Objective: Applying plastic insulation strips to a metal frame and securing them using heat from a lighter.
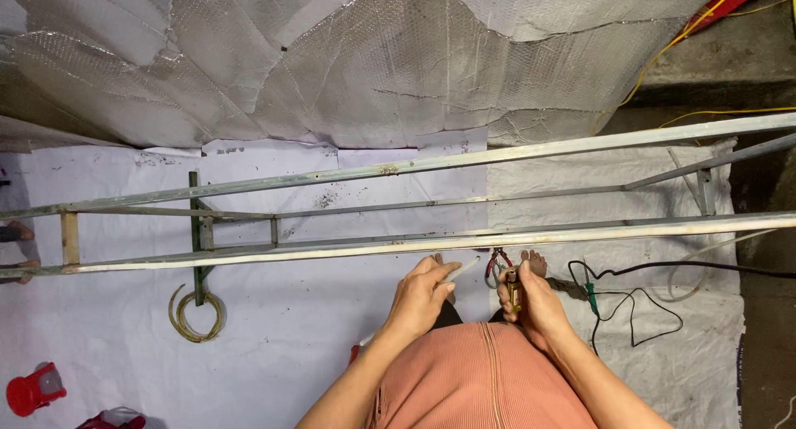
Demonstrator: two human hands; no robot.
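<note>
My left hand pinches a thin pale rod that points up to the right, toward the near rail of a long grey metal frame. My right hand is wrapped around a brass-coloured clamp tool with red jaws, held upright just below the same rail. The two hands are close together, the rod tip almost meeting the clamp. My toes show beyond the hands, and a salmon ribbed garment fills the bottom centre.
The frame runs the full width over white sheeting. A coil of yellowish wire lies lower left; black cable loops at right. Crinkled silver foil sheet covers the top. Red objects sit bottom left; another person's feet at far left.
</note>
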